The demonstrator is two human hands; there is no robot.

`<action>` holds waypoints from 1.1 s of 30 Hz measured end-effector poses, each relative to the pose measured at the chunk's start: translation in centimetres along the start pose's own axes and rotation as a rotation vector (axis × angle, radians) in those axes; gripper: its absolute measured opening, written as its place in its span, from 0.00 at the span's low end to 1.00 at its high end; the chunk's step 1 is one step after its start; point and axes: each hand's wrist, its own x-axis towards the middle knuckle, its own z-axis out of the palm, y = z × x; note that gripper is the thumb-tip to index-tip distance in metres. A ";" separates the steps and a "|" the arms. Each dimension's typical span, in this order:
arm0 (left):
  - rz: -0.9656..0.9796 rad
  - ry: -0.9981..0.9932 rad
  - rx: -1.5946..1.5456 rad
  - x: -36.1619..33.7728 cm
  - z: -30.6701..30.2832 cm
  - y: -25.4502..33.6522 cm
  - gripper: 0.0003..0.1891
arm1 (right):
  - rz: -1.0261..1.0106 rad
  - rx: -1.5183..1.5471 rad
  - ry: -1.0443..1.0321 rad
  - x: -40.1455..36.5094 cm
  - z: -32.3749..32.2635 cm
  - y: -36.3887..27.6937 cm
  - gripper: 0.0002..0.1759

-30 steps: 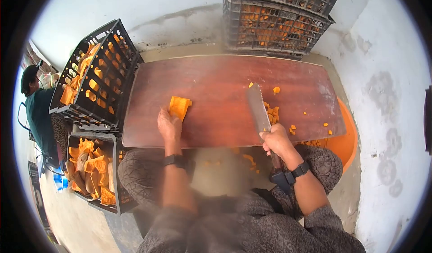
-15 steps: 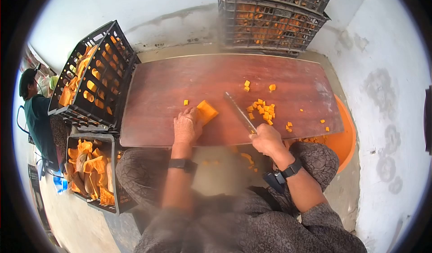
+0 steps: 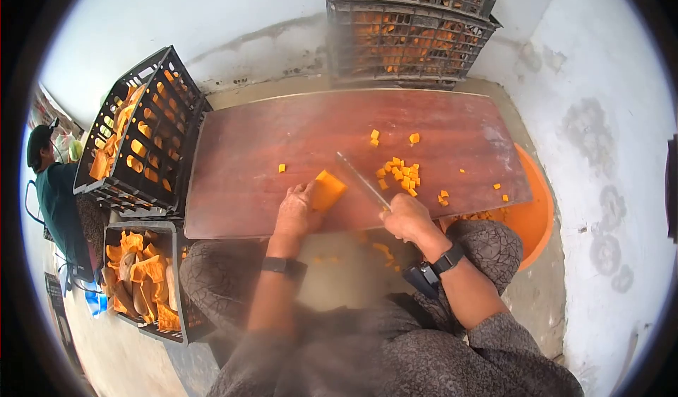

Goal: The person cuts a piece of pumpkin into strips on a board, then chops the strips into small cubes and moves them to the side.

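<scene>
My left hand (image 3: 296, 210) is closed on the near left side of an orange pumpkin piece (image 3: 328, 191), holding it on a reddish-brown board (image 3: 247, 143). In my right hand (image 3: 409, 218) is a knife (image 3: 363, 180). Its blade slants away to the upper left, just right of the pumpkin piece, with a small gap between them. Several small pumpkin cubes (image 3: 406, 175) lie in a loose group to the right of the blade. One single cube (image 3: 282, 167) sits left of the piece. My fingers partly hide the knife handle.
Black crates (image 3: 424, 40) of orange pieces are stacked beyond the board. On the left stand a tilted crate (image 3: 157, 139) and a lower crate (image 3: 178, 284) of pumpkin chunks. An orange tub (image 3: 540, 206) is under the board's right end. Another person (image 3: 56, 192) is at far left.
My left hand and the pumpkin piece have shifted right and towards me over the board, so the piece is nearer the knife. The whole view has also moved slightly.
</scene>
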 end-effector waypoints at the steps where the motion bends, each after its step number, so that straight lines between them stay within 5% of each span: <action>1: 0.040 -0.007 0.006 -0.2 0.1 0.2 0.34 | 0.013 0.020 -0.014 0.0 -0.1 -0.1 0.20; 15: 0.157 0.011 0.053 -1.6 0.7 1.6 0.33 | 0.063 0.127 -0.123 0.0 -0.5 0.0 0.19; 20: 0.341 0.098 0.137 -0.9 2.6 2.2 0.27 | -0.050 -0.080 0.079 -0.2 0.4 -0.3 0.17; 33: 0.216 0.074 0.180 0.1 4.2 2.0 0.26 | -0.150 -0.170 0.079 -0.4 0.3 -1.1 0.11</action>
